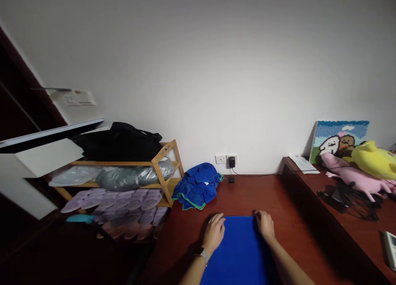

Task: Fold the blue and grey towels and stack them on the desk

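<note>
A smooth blue towel (239, 252) lies spread on the reddish-brown tabletop, its near end running out of the bottom of the view. My left hand (214, 234), with a watch on the wrist, is closed at the towel's far left corner. At the far right corner, my right hand (265, 226) has its fingers curled over the edge. The towel's far edge runs straight between the two hands. Beyond my left hand sits a crumpled heap of blue towels (198, 184) with green trim, against the wall and the rack.
A wooden rack (167, 173) to the left carries a black bag (120, 142), plastic-wrapped bundles and lilac slippers (117, 200). A black charger (232, 162) trails its cable rightward. On the raised right-hand surface are plush toys (355, 177), a dog picture (340, 140) and black cables.
</note>
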`<state>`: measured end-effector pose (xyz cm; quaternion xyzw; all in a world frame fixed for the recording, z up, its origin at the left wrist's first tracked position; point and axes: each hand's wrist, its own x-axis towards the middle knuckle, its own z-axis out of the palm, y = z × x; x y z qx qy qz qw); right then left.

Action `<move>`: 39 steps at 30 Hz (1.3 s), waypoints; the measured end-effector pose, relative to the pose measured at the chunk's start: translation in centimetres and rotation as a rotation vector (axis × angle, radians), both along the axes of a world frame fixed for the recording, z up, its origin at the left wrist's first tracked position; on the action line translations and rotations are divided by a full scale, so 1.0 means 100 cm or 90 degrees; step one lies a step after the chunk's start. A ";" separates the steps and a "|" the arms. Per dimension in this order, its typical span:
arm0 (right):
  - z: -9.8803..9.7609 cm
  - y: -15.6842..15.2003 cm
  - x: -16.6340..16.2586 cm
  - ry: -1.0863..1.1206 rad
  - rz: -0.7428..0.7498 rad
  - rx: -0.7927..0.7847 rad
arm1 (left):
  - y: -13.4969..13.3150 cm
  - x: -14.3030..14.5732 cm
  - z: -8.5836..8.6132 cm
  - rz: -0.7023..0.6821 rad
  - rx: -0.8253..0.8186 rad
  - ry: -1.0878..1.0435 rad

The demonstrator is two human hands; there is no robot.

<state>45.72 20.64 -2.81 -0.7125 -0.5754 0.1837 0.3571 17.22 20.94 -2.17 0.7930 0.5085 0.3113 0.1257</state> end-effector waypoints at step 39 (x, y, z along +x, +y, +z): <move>-0.036 -0.185 0.026 -0.006 -0.006 -0.185 | 0.000 -0.098 -0.027 0.151 -0.115 0.351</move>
